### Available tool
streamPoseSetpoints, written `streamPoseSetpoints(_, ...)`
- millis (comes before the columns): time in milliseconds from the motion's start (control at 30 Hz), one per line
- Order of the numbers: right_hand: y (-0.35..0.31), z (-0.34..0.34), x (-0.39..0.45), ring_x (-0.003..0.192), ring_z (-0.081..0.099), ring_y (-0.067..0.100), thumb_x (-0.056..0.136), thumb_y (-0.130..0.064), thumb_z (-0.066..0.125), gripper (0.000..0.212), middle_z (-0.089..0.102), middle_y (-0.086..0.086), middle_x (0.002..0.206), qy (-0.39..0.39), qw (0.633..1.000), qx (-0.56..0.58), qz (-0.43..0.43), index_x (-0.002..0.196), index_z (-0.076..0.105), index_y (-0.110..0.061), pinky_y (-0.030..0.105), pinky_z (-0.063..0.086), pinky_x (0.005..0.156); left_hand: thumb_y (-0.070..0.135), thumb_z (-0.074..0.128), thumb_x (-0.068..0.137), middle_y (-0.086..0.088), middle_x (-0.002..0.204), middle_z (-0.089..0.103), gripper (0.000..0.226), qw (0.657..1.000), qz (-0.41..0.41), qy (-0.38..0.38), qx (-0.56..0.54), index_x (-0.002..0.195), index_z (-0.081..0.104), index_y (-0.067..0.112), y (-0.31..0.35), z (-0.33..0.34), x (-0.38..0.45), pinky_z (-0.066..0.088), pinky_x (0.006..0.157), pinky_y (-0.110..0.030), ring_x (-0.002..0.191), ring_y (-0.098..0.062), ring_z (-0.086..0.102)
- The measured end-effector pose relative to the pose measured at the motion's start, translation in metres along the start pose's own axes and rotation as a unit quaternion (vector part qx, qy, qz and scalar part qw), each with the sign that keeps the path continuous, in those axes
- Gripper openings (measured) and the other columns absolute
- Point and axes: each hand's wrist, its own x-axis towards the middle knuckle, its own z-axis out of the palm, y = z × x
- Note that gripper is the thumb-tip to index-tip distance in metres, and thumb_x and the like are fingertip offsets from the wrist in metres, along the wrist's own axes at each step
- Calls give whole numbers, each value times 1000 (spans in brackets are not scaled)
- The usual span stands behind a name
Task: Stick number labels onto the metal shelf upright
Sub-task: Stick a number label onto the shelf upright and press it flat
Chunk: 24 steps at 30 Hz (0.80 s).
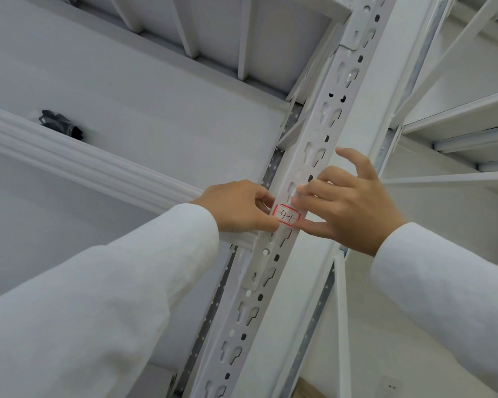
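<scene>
Both hands, left (237,206) & right (348,202), pinch label (285,215) ends, long axis across slanted upright (322,130).

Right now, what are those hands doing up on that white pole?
A person is sticking a red-edged label marked "41" onto a white metal shelf post. The left hand pinches the label's left end, and the right hand holds its right end with thumb and fingers. The label lies across the post's slotted face, not yet let go.
</scene>
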Motion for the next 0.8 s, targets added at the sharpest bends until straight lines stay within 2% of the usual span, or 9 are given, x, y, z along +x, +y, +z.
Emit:
streamPoseSetpoints(233, -4, 2, 7, 67, 58, 20, 92, -28, 51, 29, 57, -5, 62, 17, 999, -33, 12, 67, 63, -20, 45, 35, 100, 41, 63, 74, 22, 95, 67, 33, 1000, -8, -6, -5, 107, 62, 38, 1, -1, 0, 40, 80, -23, 94, -2, 60)
streamPoseSetpoints(300, 0, 2, 9, 69, 58, 20, 93, -33, 49, 32, 57, -4, 64, 2, 1000, -15, -6, 69, 64, -20, 45, 36, 99, 41, 63, 75, 22, 95, 67, 32, 1000, -8, -8, -10, 107, 62, 38, 1, -1, 0, 40, 79, -23, 94, -2, 60)
streamPoseSetpoints(400, 6, -1, 4, 73, 61, 22, 94, -42, 46, 34, 64, -3, 73, -27, 999, 20, -33, 82, 69, -21, 46, 34, 101, 41, 63, 75, 23, 94, 67, 31, 1000, -5, -10, -10, 106, 61, 39, 0, -1, 0, 38, 77, -23, 94, -1, 60)
streamPoseSetpoints(500, 7, -1, 1, 77, 62, 23, 93, -43, 47, 32, 66, -3, 79, -35, 998, 18, -40, 90, 70, -21, 46, 33, 101, 42, 63, 76, 23, 97, 66, 33, 1000, -4, -8, -6, 108, 60, 39, 1, -1, 0, 38, 77, -23, 94, -1, 59)
streamPoseSetpoints(733, 5, 0, 2, 76, 61, 21, 93, -41, 47, 30, 63, -4, 74, -26, 999, -14, -33, 83, 69, -21, 46, 34, 101, 42, 62, 75, 23, 97, 66, 34, 1000, 2, -7, -3, 109, 61, 38, 0, 0, 0, 38, 74, -21, 94, -1, 59)
streamPoseSetpoints(800, 2, 0, 1, 76, 61, 20, 92, -33, 51, 23, 62, -4, 72, -16, 999, -37, -33, 80, 67, -21, 46, 33, 101, 42, 63, 75, 22, 97, 66, 33, 1000, 0, -4, -2, 108, 61, 38, 0, 0, 0, 39, 77, -22, 94, -1, 59)
